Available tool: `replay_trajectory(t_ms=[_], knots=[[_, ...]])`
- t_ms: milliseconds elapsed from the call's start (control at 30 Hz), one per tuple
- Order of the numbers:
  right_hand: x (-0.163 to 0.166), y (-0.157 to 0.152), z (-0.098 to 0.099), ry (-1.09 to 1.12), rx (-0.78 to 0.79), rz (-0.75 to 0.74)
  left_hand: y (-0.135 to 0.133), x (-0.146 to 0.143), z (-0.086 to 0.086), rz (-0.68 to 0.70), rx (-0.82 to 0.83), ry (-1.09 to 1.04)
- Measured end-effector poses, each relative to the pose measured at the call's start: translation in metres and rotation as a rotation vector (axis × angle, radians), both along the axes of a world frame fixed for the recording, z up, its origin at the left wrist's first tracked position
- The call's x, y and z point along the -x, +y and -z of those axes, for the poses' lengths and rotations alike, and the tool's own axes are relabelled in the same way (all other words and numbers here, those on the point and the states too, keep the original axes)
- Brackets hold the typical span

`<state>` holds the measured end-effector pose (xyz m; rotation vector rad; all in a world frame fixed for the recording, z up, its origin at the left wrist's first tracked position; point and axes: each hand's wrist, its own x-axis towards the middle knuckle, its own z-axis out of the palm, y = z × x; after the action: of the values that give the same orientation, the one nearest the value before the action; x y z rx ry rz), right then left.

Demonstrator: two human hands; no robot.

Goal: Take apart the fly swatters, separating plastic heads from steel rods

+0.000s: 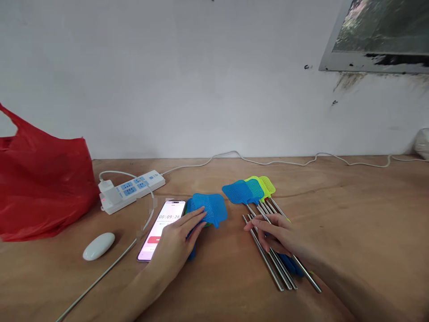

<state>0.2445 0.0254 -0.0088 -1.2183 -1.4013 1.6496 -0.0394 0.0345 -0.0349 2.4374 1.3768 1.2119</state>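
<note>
My left hand [179, 241] lies flat, fingers stretched, on a stack of blue fly-swatter heads [211, 208] beside a phone [161, 229] showing a timer. My right hand [273, 230] rests with curled fingers on a row of several bare metal rods [268, 264] lying on the wooden table [351, 214]. Just beyond the rods lie assembled swatters with blue [239, 191], teal and yellow-green [268, 184] mesh heads. Blue handle ends show under my right wrist.
A red plastic bag [40, 188] stands at the left. A white power strip [130, 190] with a plugged charger, a white oval mouse [98, 246] and a white cable [278, 162] along the wall lie on the table. A window frame sits upper right.
</note>
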Motion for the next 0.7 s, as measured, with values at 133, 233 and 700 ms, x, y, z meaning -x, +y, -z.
replay_trajectory(t_ms=[133,233,700], knots=[[0.0015,-0.0010,0.0006,-0.013,-0.007,-0.013,0.0078,0.0027,0.0020,-0.049,0.080,0.134],[0.0018,-0.0009,0.0022,-0.014,-0.019,-0.013,0.0070,0.0033,0.0018,-0.071,0.083,0.185],[0.0001,-0.0013,-0.0033,0.111,0.083,0.087,0.0034,0.0032,0.0037,-0.053,0.006,0.318]])
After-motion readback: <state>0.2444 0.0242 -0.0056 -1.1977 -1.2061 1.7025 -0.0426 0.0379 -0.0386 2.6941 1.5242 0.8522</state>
